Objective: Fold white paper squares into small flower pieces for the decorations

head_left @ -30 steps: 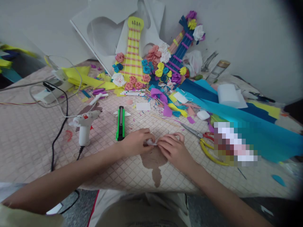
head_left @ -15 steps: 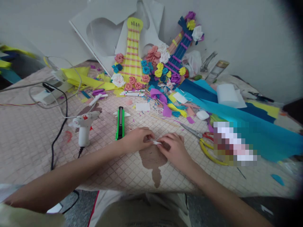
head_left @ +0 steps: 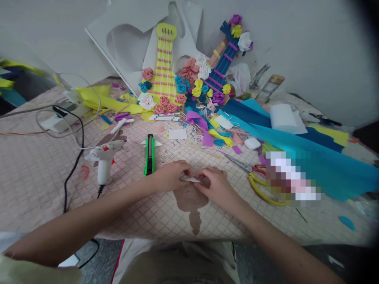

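Observation:
A small strip of white paper is pinched between the fingertips of both hands, low over the near part of the table. My left hand grips its left end and my right hand its right end, so the fingers cover part of it. Beneath them a brown stain marks the tablecloth. Left of my left hand lies a green utility knife. To the right of my right hand rest scissors with yellow and red handles, partly blurred out.
A white hot glue gun with its cord stands at left, near a power strip. Behind are a yellow paper guitar and a blue one with paper flowers. Paper scraps, markers and blue crepe paper spread across the back and right.
The fingers have shifted slightly along the white paper strip, and more of it shows between my hands. The view has moved a little; the other things stay put.

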Demonstrator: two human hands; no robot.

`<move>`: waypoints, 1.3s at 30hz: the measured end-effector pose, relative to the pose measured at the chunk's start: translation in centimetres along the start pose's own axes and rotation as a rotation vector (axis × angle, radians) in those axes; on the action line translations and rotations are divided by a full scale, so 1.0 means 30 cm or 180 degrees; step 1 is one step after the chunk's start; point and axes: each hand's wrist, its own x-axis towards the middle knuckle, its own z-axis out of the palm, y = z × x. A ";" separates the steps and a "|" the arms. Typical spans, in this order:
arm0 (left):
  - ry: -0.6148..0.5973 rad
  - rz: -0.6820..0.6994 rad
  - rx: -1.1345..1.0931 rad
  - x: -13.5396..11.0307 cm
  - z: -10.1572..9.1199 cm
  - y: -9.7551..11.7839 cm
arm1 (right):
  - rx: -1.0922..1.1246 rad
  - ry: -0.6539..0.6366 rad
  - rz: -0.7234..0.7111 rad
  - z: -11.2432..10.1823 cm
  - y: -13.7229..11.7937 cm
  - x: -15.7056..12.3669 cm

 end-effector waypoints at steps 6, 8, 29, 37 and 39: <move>-0.0117 0.0141 -0.0102 -0.006 -0.024 0.014 | 0.0043 0.0108 -0.0135 0.002 0.008 -0.011; -0.0173 0.0141 -0.0134 -0.008 -0.029 0.017 | 0.0031 0.0129 -0.0219 0.001 0.012 -0.015; 0.0046 -0.0181 0.0182 -0.017 -0.021 0.023 | -0.0069 0.0104 -0.0115 0.001 0.004 -0.002; 0.0019 -0.0296 -0.0334 -0.026 -0.024 0.035 | 0.0299 0.0070 -0.0103 0.000 0.000 0.005; 0.0106 -0.0280 -0.0413 -0.022 -0.028 0.037 | 0.0307 0.0068 -0.0228 -0.014 0.005 0.021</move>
